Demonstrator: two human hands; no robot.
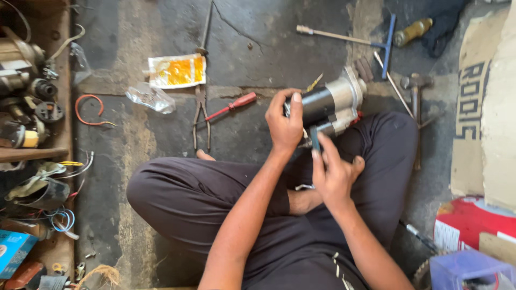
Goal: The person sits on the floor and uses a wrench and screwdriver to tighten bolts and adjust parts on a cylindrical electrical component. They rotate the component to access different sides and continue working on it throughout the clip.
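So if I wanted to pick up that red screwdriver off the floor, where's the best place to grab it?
Probably the red handle of the screwdriver, taken from above. It lies flat on the floor, handle pointing up-right, thicker than the thin shaft. The pliers lie close to its tip, while the handle end has open floor round it.

Daylight fills the scene, soft and fairly even, with no hard shadows on the concrete floor. The brightest patch falls at the right, where the cardboard looks washed out. The yellow packet glints a little. The shelf at the left sits dimmer. Focus is fair, softer toward the edges, which bow slightly.
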